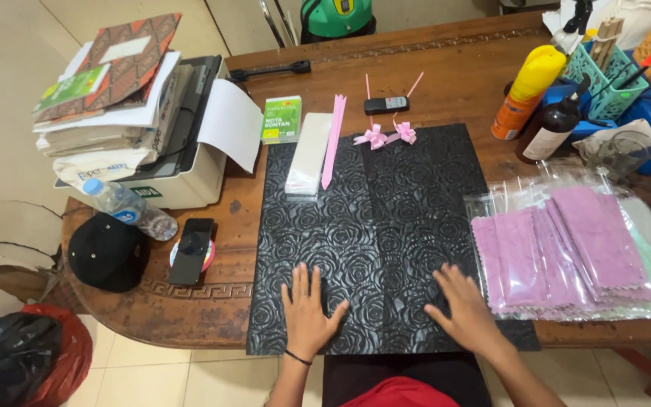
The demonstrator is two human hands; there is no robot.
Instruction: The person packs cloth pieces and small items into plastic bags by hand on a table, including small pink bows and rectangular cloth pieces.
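Both hands lay on the near edge of the sheet, bows far, packets right, phone left.

Both hands lie flat, fingers spread, on a black rose-embossed sheet near the table's front edge: left hand, right hand. Two pink ribbon bows sit at the sheet's far edge. Clear-wrapped purple cloths lie toward the right edge, just beside the right hand.

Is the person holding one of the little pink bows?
No, both the left hand and right hand lie flat on the black rose-patterned sheet, far from the pink bows.
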